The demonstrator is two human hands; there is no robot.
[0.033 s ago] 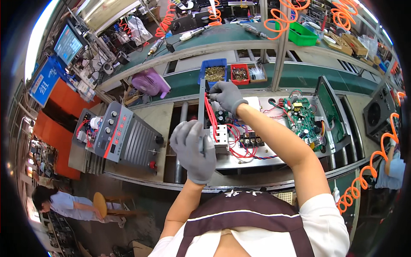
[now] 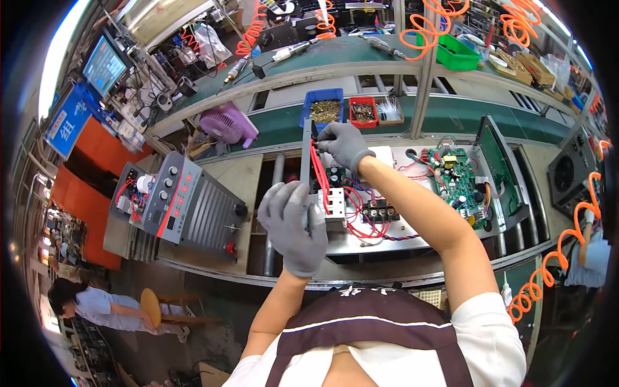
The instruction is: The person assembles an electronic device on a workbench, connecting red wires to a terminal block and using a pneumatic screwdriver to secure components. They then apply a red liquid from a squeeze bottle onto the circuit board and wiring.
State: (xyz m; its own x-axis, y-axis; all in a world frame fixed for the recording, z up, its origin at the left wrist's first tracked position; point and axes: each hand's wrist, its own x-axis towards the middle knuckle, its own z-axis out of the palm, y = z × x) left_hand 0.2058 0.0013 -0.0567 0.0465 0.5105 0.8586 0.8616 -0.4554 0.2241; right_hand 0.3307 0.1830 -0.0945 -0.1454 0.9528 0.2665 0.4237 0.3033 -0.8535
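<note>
An opened metal chassis point(image 2: 340, 244) lies in front of me, with a green circuit board point(image 2: 456, 184) on its right side. A narrow grey panel point(image 2: 305, 158) stands upright along its left end. My left hand point(image 2: 294, 226), in a grey glove, has its fingers curled round the near end of this panel, beside a white circuit breaker point(image 2: 333, 201). My gloved right hand point(image 2: 348, 147) is closed at the panel's far end, near the top of the red wires point(image 2: 318, 169). Whatever its fingertips pinch is hidden. A black terminal block point(image 2: 379, 211) sits between breaker and board.
A grey machine with red-lit knobs point(image 2: 193, 197) stands at left, near a purple fan point(image 2: 225, 124). Beyond the chassis are a blue bin point(image 2: 311, 103) and a red bin point(image 2: 363, 112) of small parts. Orange coiled hoses point(image 2: 576, 233) hang at right. Another person point(image 2: 116, 309) is at lower left.
</note>
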